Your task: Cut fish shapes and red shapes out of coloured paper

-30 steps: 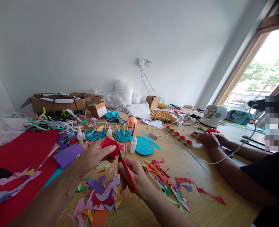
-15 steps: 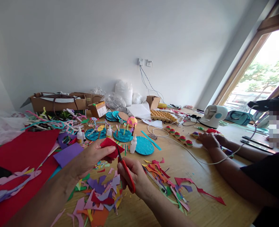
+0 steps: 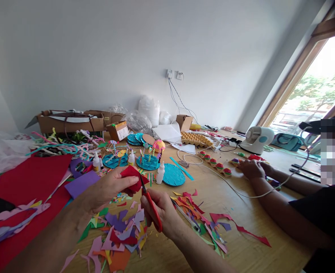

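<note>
A small piece of red paper [image 3: 130,173] is pinched between the thumb and fingers of my left hand [image 3: 115,187]. My right hand [image 3: 162,210] is closed around the orange-red handles of a pair of scissors [image 3: 154,210]. The dark blades reach up to the paper's right side and overlap it. Beneath both hands lies a heap of coloured paper scraps [image 3: 119,227] in purple, pink, orange and green. Just beyond them stands a white glue bottle [image 3: 160,174], beside a round blue disc [image 3: 173,175].
Large red sheets [image 3: 28,189] and a purple sheet [image 3: 82,185] cover the left side. Decorated blue discs [image 3: 148,162] stand behind my hands. A white cable [image 3: 227,180] crosses the table towards another person's hands [image 3: 252,168] at the right, near a fan [image 3: 255,140].
The red paper is tilted slightly differently against the scissor blades. Both my hands stay almost in place, and the view has shifted very slightly.
</note>
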`<state>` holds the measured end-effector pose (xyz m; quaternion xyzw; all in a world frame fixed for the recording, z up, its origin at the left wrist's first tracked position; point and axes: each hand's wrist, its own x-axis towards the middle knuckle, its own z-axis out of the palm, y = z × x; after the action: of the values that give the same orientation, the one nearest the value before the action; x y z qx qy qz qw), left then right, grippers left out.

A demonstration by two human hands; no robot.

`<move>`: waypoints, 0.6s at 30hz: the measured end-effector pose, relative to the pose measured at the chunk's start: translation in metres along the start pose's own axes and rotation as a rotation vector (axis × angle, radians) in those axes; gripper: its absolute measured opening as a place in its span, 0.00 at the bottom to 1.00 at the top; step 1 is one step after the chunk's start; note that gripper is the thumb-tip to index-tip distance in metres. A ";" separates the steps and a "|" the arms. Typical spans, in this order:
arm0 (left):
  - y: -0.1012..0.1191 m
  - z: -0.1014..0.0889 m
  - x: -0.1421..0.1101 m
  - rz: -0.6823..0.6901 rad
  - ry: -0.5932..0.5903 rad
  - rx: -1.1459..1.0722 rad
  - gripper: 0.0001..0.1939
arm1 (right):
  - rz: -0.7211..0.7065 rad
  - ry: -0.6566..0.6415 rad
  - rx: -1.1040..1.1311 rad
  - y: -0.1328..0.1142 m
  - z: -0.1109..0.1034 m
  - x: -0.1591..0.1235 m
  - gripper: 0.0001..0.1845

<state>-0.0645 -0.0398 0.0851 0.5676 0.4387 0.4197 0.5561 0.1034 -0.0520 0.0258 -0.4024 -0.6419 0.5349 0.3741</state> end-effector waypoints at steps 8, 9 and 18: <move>-0.001 -0.004 0.001 -0.017 -0.009 0.008 0.11 | 0.017 -0.015 -0.014 0.002 -0.001 0.000 0.19; -0.001 -0.005 0.001 -0.013 -0.022 0.012 0.10 | 0.019 -0.018 -0.016 0.001 -0.001 0.000 0.19; 0.006 -0.002 -0.001 -0.060 0.025 0.005 0.12 | 0.013 -0.032 0.024 -0.008 -0.001 -0.002 0.21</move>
<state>-0.0667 -0.0405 0.0915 0.5500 0.4635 0.4090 0.5616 0.1042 -0.0546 0.0337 -0.3934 -0.6387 0.5513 0.3651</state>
